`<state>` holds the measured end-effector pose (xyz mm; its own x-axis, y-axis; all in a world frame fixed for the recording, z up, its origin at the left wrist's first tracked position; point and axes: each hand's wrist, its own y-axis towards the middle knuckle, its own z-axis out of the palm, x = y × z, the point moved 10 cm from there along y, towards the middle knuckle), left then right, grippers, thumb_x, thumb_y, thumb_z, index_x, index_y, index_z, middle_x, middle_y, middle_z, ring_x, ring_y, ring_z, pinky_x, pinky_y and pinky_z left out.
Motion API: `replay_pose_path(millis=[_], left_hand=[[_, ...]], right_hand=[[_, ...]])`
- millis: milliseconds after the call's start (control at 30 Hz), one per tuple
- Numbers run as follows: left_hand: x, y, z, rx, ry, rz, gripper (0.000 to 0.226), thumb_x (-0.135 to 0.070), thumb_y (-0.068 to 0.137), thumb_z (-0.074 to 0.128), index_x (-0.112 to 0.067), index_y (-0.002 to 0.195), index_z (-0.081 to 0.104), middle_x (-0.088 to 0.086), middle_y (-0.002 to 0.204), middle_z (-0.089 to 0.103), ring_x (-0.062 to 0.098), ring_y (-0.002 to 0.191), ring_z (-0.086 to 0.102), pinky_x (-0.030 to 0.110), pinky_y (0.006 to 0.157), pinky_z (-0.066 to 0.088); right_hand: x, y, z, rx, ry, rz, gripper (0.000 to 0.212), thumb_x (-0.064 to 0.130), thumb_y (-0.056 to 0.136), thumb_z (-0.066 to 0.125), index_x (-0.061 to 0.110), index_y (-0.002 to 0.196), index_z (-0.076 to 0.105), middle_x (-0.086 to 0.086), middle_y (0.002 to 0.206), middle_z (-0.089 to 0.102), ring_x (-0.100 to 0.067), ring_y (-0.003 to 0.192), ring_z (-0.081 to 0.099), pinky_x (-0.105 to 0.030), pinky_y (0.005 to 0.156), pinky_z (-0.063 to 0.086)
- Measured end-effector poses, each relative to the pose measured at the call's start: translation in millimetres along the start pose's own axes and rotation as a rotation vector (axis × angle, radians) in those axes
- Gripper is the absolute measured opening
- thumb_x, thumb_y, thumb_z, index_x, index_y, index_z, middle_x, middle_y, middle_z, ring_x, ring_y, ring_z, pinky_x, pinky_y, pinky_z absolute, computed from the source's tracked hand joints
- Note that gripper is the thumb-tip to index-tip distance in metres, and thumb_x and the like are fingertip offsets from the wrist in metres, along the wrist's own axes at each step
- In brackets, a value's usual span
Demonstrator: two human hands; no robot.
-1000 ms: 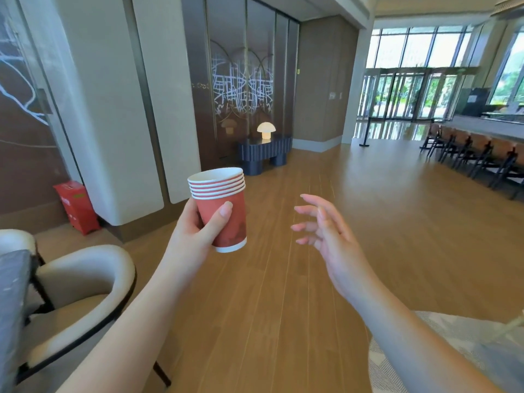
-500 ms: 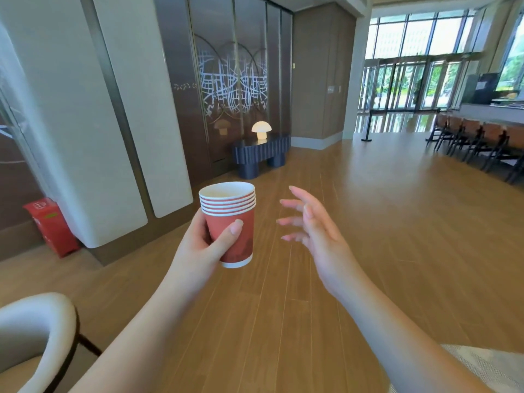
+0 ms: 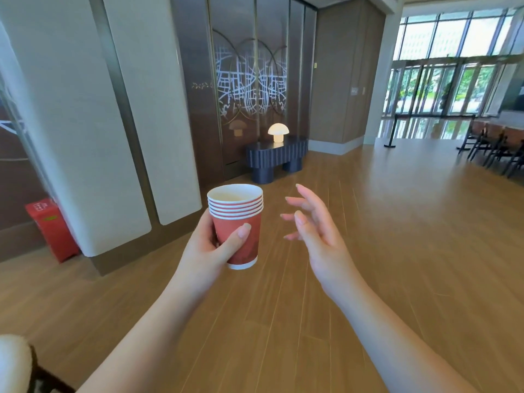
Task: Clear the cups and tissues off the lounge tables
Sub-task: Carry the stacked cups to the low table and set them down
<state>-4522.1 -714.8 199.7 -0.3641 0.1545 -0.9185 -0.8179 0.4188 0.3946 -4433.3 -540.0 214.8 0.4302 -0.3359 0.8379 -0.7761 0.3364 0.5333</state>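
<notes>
A stack of several nested red paper cups (image 3: 237, 222) with white rims is held upright in my left hand (image 3: 208, 248), thumb across the front of the outer cup. The top cup looks empty inside. My right hand (image 3: 314, 228) hovers just right of the stack, fingers spread and slightly curled, holding nothing and not touching the cups. No tissues or lounge table are in view.
Wooden floor (image 3: 397, 236) stretches ahead. A dark console table (image 3: 276, 157) with a lit mushroom lamp (image 3: 278, 131) stands by the panelled wall. A red box (image 3: 52, 229) sits at a white pillar on the left, dark chairs (image 3: 499, 148) far right, a cream chair edge (image 3: 14, 361) bottom left.
The view has advanced forward and turned left; the cream chair and patterned table slid out of frame. The cup stack stays in my left hand, my right hand stays open beside it.
</notes>
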Motion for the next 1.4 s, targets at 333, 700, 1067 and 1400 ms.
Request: replay_pose_path(millis=[333,700,1067,1400], left_hand=[[68,176,-14,0.006,-0.032,-0.020,0.070,-0.076,0.061,0.079,-0.054,0.122,0.053,-0.029,0.114,0.070,-0.005,0.108,0.067,0.012,0.073,0.056],[184,367,57,0.034,-0.021,-0.073,0.073,-0.077,0.061,0.078,-0.052,0.124,0.053,-0.027,0.116,0.070,-0.001,0.111,0.068,0.013,0.074,0.057],[244,553,118,-0.035,0.021,-0.090,0.081,-0.086,0.052,0.076,-0.052,0.122,0.051,-0.035,0.112,0.067,-0.008,0.108,0.065,0.011,0.070,0.056],[336,719,104,-0.049,0.013,-0.069,0.072,-0.076,0.057,0.076,-0.055,0.121,0.050,-0.035,0.110,0.067,-0.008,0.108,0.065,0.012,0.072,0.056]], right_hand=[[-80,158,23,-0.017,-0.032,-0.029,0.053,0.061,0.092,0.046,0.054,0.143,0.031,0.029,0.144,0.043,-0.005,0.123,0.058,-0.025,0.093,0.055],[-238,316,-35,-0.029,-0.056,0.014,0.055,0.053,0.100,0.039,0.047,0.152,0.024,0.030,0.142,0.044,-0.003,0.127,0.054,-0.023,0.093,0.053],[-343,491,-93,-0.011,-0.010,0.031,0.057,0.065,0.091,0.040,0.053,0.145,0.026,0.021,0.145,0.045,-0.003,0.126,0.055,-0.025,0.093,0.054],[-465,646,-78,-0.007,-0.007,0.054,0.053,0.064,0.097,0.041,0.050,0.147,0.028,0.028,0.138,0.048,0.000,0.123,0.056,-0.020,0.088,0.053]])
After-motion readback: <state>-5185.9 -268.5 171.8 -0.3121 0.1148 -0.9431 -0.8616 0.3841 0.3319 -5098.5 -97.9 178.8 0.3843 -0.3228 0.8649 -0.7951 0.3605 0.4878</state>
